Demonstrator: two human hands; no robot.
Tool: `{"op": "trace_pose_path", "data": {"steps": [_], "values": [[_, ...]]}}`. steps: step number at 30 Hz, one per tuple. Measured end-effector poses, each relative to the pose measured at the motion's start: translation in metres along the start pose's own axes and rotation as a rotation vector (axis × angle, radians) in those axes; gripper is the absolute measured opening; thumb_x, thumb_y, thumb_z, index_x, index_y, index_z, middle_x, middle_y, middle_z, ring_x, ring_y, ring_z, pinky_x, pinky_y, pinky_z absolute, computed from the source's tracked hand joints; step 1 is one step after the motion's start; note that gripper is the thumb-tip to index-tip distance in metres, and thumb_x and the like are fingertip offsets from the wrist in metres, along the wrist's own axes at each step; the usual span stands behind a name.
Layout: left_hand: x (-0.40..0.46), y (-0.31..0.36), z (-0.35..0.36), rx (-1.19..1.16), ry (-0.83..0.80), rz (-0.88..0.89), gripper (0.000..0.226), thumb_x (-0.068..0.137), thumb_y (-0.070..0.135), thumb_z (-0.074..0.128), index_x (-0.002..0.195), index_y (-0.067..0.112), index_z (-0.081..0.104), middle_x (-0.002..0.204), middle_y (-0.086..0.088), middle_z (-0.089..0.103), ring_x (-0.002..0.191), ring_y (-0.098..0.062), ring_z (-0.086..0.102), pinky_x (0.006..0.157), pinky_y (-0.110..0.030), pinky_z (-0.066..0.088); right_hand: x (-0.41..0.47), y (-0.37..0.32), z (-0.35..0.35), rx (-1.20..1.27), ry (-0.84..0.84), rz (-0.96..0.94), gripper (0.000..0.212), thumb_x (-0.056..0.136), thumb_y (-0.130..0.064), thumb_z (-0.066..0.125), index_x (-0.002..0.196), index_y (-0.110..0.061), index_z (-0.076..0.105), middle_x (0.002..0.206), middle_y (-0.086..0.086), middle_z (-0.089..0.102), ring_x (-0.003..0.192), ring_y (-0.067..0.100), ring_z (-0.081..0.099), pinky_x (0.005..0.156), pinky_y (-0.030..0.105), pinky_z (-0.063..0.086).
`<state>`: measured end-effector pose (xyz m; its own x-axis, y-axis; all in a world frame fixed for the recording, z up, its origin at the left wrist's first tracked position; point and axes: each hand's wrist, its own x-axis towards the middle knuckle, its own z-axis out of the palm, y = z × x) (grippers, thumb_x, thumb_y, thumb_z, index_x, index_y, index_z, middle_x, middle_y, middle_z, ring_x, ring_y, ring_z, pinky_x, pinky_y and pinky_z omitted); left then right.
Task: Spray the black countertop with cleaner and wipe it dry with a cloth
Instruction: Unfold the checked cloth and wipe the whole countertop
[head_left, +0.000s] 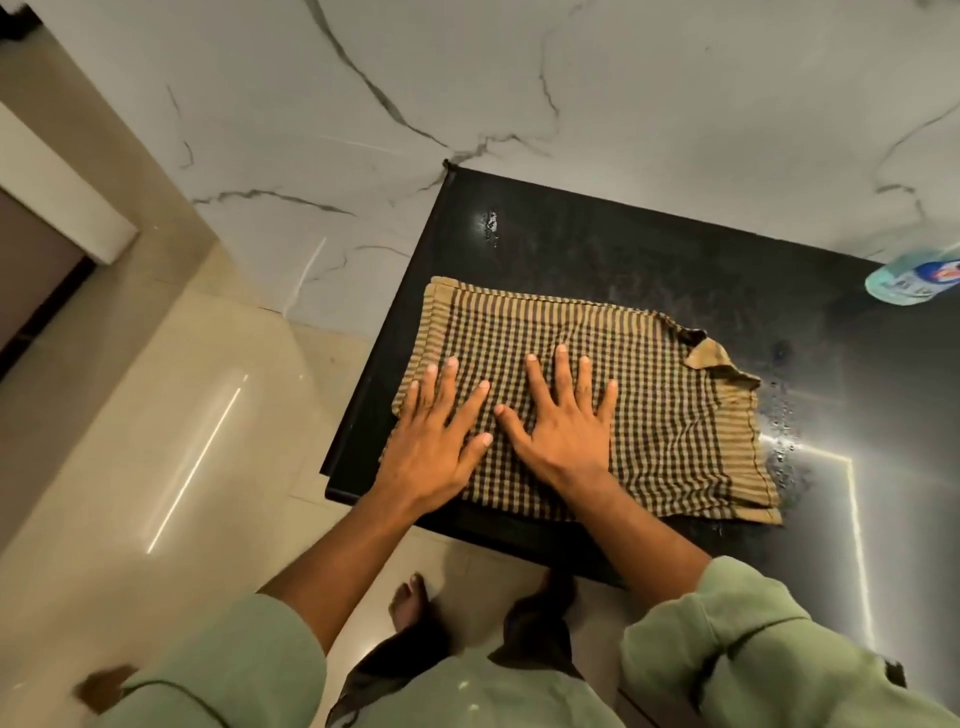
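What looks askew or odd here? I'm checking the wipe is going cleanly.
The checked cloth is not lying flat: its far right corner is folded over and rumpled. Droplets sit on the black countertop beside its right edge and near the far left corner. Both hands, left and right, press it flat.

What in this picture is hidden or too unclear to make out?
Head view, the only one:
- Spray bottle: cut off by the right edge and blurred, so its label is unreadable and its nozzle is out of frame.
- Black countertop: the checked cloth covers the patch below it, so wet or dry there is unknowable.
- Cloth under the left hand and right hand: hidden by them.
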<state>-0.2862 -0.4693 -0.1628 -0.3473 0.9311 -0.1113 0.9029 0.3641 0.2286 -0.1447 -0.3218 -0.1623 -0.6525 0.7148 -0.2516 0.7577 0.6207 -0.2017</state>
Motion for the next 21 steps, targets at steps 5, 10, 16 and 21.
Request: {"op": "trace_pose_path", "data": {"steps": [5,10,16,21], "values": [[-0.019,-0.029,-0.013,-0.113,0.091,-0.129,0.071,0.103,0.055,0.015,0.164,0.020,0.009,0.171,-0.008,-0.010,0.156,-0.026,-0.019,0.125,-0.042,-0.012,0.007,-0.037,0.001,0.042,0.113,-0.109,0.087,0.094,-0.083,0.017,0.165,-0.036,-0.003,0.171,0.002,-0.025,0.156,0.032,-0.026,0.121,0.061,-0.020],[-0.030,-0.041,-0.005,-0.047,-0.029,-0.080,0.071,0.099,0.051,0.002,0.161,0.014,-0.001,0.170,-0.008,-0.011,0.155,-0.025,-0.020,0.128,-0.043,-0.008,0.010,-0.080,0.019,-0.058,-0.026,-0.144,0.086,0.091,-0.084,0.001,0.163,-0.038,-0.011,0.171,0.002,-0.026,0.155,0.036,-0.028,0.119,0.069,-0.013],[-0.042,-0.053,0.001,-0.043,0.013,-0.029,0.068,0.102,0.041,0.016,0.162,0.008,0.015,0.171,-0.011,0.009,0.159,-0.024,0.001,0.128,-0.047,0.012,0.001,-0.088,0.021,-0.049,-0.022,-0.163,0.084,0.092,-0.082,0.003,0.163,-0.038,-0.010,0.171,0.001,-0.024,0.156,0.034,-0.025,0.120,0.068,-0.012],[-0.039,-0.062,0.001,-0.025,0.025,0.046,0.066,0.105,0.044,0.016,0.161,0.010,0.021,0.171,-0.010,0.012,0.159,-0.023,0.004,0.128,-0.050,0.014,0.000,-0.082,0.025,-0.027,-0.010,-0.173,0.085,0.092,-0.085,0.008,0.164,-0.041,-0.007,0.173,-0.002,-0.020,0.157,0.031,-0.023,0.122,0.066,-0.013]]}}
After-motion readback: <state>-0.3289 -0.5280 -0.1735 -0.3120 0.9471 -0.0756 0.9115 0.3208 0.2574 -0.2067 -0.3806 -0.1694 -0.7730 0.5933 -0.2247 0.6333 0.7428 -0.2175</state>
